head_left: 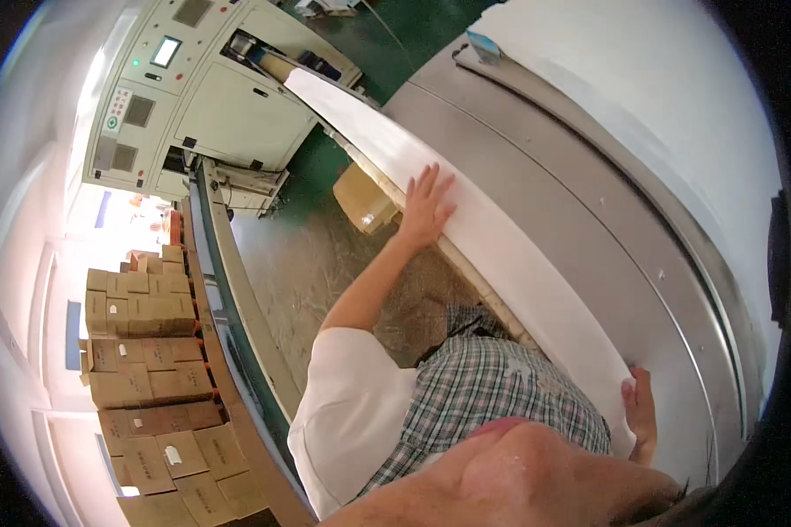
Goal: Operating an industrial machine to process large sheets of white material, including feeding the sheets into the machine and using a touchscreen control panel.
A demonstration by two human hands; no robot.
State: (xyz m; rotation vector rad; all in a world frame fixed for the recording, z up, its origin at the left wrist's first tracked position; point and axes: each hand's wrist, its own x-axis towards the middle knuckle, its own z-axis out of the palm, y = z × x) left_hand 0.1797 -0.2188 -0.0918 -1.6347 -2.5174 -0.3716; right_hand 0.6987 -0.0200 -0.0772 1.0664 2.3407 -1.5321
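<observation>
A long white roll [501,237], seemingly paper, lies in front of me. It runs from the near right to a pale machine at the far left. My left hand [425,211] rests flat on the roll's near side with its fingers spread. At the roll's near end, my right hand [642,408] has its fingers curled against the edge, partly hidden behind it. A narrow pale rail [466,270] runs along the roll's near side. Beyond the roll is a grey metal panel [536,184].
The pale machine [228,110] has a small lit screen and an opening facing the roll. A yellowish bin [360,200] stands under the rail. To my left run a conveyor [228,307] and stacked brown cartons [149,378]. A wide white sheet or roll [642,97] spans the right.
</observation>
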